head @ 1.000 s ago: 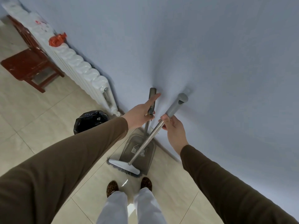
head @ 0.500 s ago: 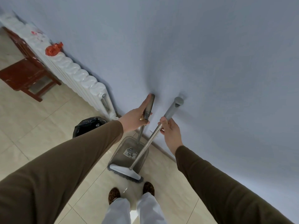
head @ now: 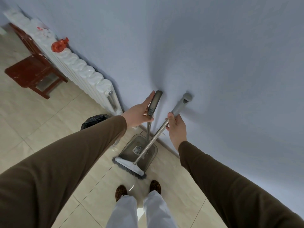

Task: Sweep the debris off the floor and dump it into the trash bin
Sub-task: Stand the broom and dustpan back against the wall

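A grey long-handled dustpan [head: 131, 148] stands on the tiled floor against the wall, right in front of my feet. My left hand [head: 139, 114] holds its dark handle [head: 155, 101], forefinger stretched along it and thumb wrapped under it. The broom, with its white head and grey bristles [head: 130, 168], rests at the dustpan's mouth. My right hand [head: 176, 127] grips the broom's metal shaft just below the grey grip [head: 181, 104]. A trash bin [head: 94, 120] lined with a black bag sits to the left, partly hidden by my left sleeve. No debris is clearly visible.
A white radiator [head: 79, 66] runs along the pale blue wall, with a red plastic bag [head: 59, 45] on top. A dark red wooden stool [head: 31, 73] stands beside it at far left. My slippered feet [head: 121, 191] stand on beige tiles.
Both hands keep their hold on the two handles. Broom and dustpan stay by the wall; only the view has shifted a little.
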Demonstrator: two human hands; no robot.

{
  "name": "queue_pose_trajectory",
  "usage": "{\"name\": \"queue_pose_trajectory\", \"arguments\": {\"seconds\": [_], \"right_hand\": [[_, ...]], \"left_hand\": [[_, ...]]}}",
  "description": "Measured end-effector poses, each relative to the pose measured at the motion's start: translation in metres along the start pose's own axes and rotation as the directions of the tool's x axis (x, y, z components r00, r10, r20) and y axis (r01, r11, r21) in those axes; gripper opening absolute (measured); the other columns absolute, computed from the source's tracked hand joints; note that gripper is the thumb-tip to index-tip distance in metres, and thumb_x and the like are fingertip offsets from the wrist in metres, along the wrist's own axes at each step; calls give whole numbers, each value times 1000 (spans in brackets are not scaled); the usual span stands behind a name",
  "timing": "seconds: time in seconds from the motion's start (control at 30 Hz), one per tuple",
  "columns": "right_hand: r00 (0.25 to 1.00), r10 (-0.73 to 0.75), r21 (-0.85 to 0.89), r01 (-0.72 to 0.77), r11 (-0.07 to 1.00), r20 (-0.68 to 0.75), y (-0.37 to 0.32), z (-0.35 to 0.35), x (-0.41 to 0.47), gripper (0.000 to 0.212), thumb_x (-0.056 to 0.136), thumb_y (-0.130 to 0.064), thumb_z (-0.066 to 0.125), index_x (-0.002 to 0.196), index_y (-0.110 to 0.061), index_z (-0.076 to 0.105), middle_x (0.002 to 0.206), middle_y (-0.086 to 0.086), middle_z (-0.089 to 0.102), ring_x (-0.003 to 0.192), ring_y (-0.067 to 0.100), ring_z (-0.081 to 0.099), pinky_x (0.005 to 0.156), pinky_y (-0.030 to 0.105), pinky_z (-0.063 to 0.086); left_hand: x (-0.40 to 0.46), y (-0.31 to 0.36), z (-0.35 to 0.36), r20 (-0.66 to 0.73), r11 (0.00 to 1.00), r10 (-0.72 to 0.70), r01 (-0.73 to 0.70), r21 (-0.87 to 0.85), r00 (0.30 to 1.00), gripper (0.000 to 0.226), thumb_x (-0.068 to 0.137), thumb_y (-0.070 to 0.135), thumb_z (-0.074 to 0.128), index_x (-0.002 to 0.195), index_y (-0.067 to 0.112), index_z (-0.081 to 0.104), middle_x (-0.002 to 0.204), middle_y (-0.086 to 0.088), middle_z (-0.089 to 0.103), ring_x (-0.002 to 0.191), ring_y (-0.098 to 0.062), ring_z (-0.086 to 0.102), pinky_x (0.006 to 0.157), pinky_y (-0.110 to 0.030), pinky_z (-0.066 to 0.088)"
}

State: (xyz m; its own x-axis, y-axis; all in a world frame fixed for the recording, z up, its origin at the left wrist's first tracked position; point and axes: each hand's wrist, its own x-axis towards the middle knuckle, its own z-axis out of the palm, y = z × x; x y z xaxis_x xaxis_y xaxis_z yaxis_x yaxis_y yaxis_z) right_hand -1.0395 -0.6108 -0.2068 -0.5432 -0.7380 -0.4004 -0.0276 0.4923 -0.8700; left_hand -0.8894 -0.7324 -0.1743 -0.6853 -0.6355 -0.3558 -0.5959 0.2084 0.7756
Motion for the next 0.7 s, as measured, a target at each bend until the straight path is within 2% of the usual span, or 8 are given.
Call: {"name": "queue_pose_trajectory", "arguments": {"seconds": [0.2, 0.33, 0.43, 0.57, 0.7], "right_hand": [[999, -20, -15, 21, 1000, 48, -4, -1, 2, 34, 97, -55, 47, 114, -26, 52, 97, -12, 62, 95, 16, 63, 99, 41, 53], [999, -11, -50, 13, 999, 46, -5, -3, -2, 37, 96, -55, 49, 115, -24, 54, 100, -8, 64, 101, 19, 64, 102, 43, 51], [998, 12, -101, -6, 995, 64, -8, -5, -7, 42, 99, -52, 47, 123, -19, 53, 108, -3, 64, 103, 20, 62, 104, 38, 49], [995, 39, -150, -26, 988, 90, -10, -8, -13, 42, 101, -48, 45, 129, -17, 49, 118, -2, 61, 106, 18, 57, 105, 34, 45], [994, 50, -159, -34, 987, 97, -14, -12, -19, 42, 101, -45, 46, 130, -16, 48, 125, 2, 62, 113, 21, 59, 101, 29, 42]], "left_hand": [[-1, 1, 0, 12, 999, -10, 11, -47, 1000, 108, 87, 18, 74, 154, 54, -3, 104, -7, 70, 91, -23, 71, 96, -41, 55], [-2, 1, 0, 4, 999, -17, 17, -41, 1000, 107, 87, 20, 74, 154, 54, -2, 101, -6, 70, 91, -24, 71, 93, -43, 57], [-3, 0, 2, 0, 999, -26, 26, -46, 1000, 106, 88, 20, 74, 157, 48, -1, 102, -3, 69, 92, -20, 70, 93, -37, 55], [-4, -1, 2, 13, 999, -29, 30, -45, 999, 108, 87, 19, 76, 156, 48, 0, 103, -2, 69, 97, -20, 70, 97, -39, 55], [-7, 2, 1, 14, 999, -36, 36, 4, 999, 111, 86, 18, 78, 158, 44, -2, 111, -2, 68, 104, -19, 68, 100, -37, 53]]}}
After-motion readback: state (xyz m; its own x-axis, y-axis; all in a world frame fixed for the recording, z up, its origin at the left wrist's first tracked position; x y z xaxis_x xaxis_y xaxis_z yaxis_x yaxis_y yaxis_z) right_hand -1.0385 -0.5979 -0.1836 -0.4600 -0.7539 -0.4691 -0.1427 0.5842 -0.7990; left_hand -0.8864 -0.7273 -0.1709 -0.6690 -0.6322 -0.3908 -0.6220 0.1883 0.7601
